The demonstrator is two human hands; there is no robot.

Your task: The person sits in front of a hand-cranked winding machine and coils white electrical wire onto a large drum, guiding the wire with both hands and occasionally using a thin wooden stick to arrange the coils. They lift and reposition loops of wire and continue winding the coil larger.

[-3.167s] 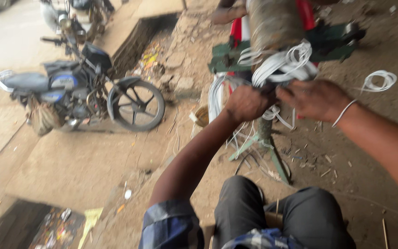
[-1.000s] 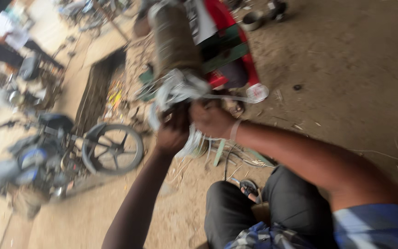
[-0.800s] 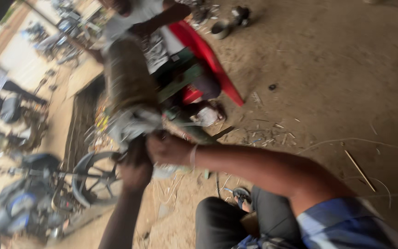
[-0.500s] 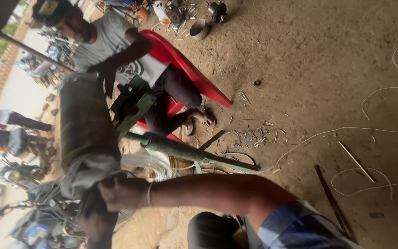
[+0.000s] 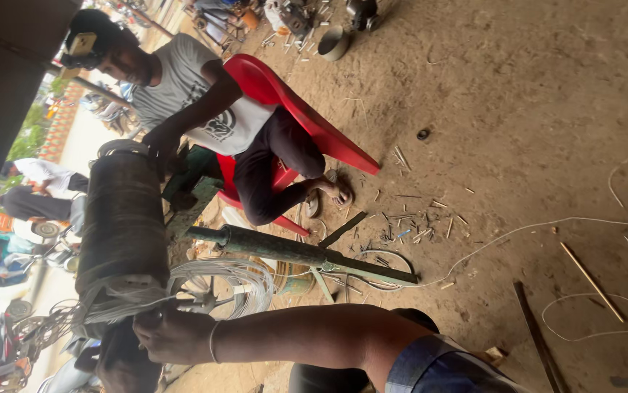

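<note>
A dark, dull metal cylinder (image 5: 123,218), a barrel-shaped core with a worn, streaky surface, sits on a green-painted steel stand (image 5: 306,255) whose long round tube runs out across the dirt floor (image 5: 532,109). At the cylinder's near end a thick bundle of pale wire (image 5: 121,302) fans out in many thin, smooth strands; more loops of the same wire (image 5: 234,280) curve away toward the stand's tube.

The right hand (image 5: 172,335) lies at that near end, fingers curled tight round the wire bundle just under the cylinder, a thin bangle on the wrist. The left hand (image 5: 121,356) is below it at the lower edge of the view, dark and in shadow; it seems to press against the same bundle, but whether its fingers are closed or spread cannot be told.

At the cylinder's far end another person in a grey printed T-shirt (image 5: 190,94) sits on a glossy red plastic chair (image 5: 299,116), one hand laid on the rim of the cylinder.

The floor is dry, gritty packed earth, strewn with short sticks (image 5: 590,273) and offcuts. A single pale strand (image 5: 546,225) trails across it from the stand's foot toward the right edge of the view, and a small round metal bowl (image 5: 333,42) lies near the top edge.
</note>
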